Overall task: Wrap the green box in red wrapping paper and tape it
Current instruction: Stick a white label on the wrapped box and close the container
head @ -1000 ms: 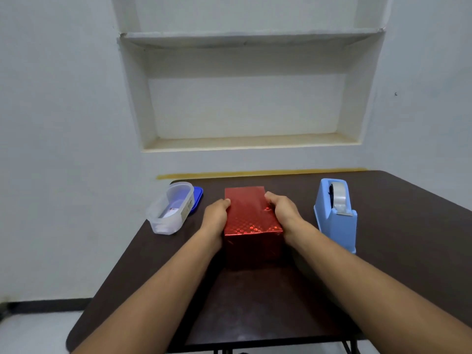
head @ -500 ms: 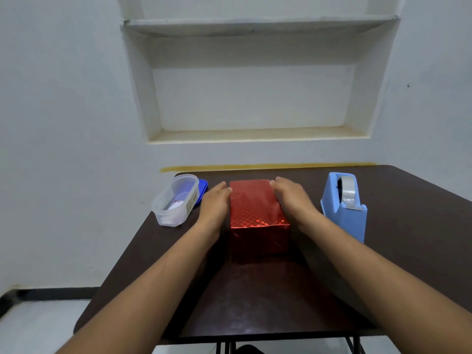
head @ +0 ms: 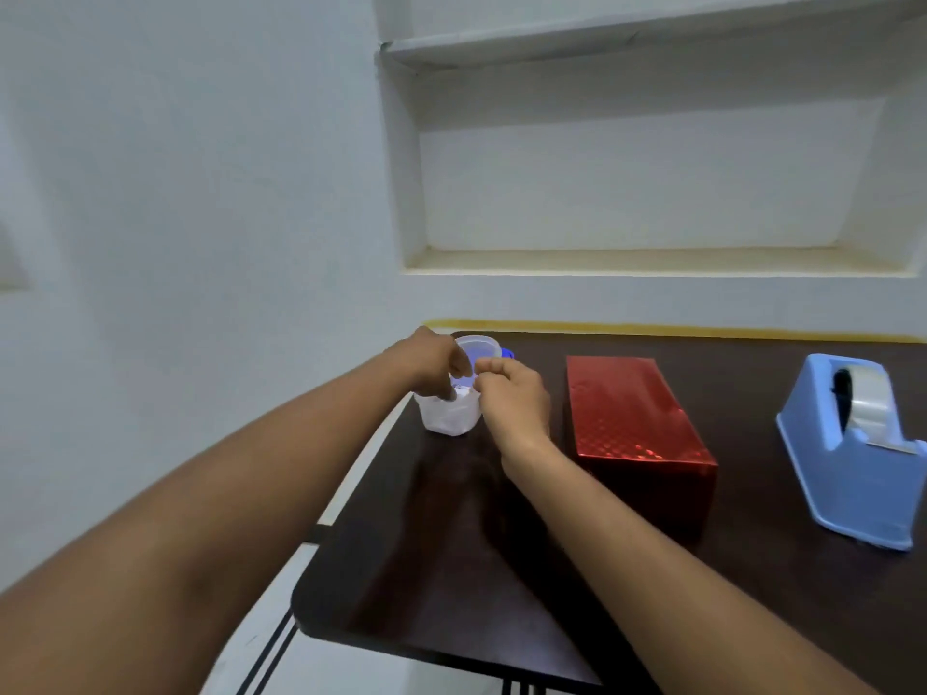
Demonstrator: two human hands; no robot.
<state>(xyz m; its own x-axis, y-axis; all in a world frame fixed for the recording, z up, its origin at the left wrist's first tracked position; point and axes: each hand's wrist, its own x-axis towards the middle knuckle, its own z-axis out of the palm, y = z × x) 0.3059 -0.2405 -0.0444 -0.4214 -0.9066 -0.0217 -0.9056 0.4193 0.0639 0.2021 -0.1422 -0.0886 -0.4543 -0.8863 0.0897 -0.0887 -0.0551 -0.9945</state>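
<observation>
Your right hand [head: 511,398] and left hand [head: 431,366], fingers curled at the clear tub [head: 449,418] with grip unclear, are off the wrapped box [head: 637,418] mid-table; foil looks slippery, so hold its side faces.

No legible text, label, brand, number or sign appears on any surface in view.
</observation>
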